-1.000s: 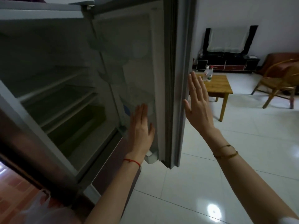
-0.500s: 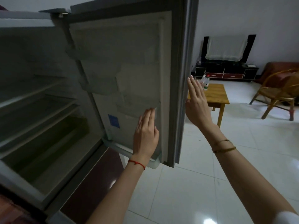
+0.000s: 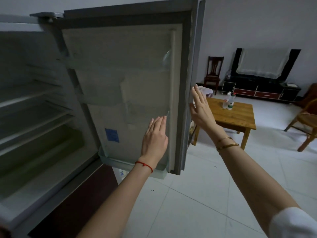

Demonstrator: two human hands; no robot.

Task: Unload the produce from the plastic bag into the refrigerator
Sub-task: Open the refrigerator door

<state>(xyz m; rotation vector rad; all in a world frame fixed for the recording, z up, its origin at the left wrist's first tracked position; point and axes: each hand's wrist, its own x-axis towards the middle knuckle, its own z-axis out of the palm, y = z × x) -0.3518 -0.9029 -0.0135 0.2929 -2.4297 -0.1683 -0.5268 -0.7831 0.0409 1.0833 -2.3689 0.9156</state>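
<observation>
Swinging wider than a second ago, the refrigerator door (image 3: 123, 86) is now standing almost square to the camera, and the plastic bag that was showing at the lower left then is no longer in view. So the produce is sitting somewhere out of frame, probably on the floor below the left edge, though that is only a guess.

Inside the refrigerator (image 3: 34, 117) the shelves (image 3: 30, 98) are looking bare, with a greenish drawer near the bottom. Thin film of that kind is likely to be handling light and slack, stretching under weight, so gathering it at the handles or supporting it from beneath should be safer than pinching the side. Soft produce inside could be bruising if dropped.

The left hand (image 3: 154, 140) is lying flat against the inner door liner, its grip open with fingers straight and holding nothing. The right hand (image 3: 200, 109) is also open and empty, palm turned toward the door's outer edge, just beside it or lightly touching.

Beyond the door, white glossy floor tiles (image 3: 197, 194) are reflecting light. A low wooden bench (image 3: 240, 115) is carrying two bottles (image 3: 229, 101), with a dark chair (image 3: 214, 71) and a black media cabinet (image 3: 260, 90) against the far wall.
</observation>
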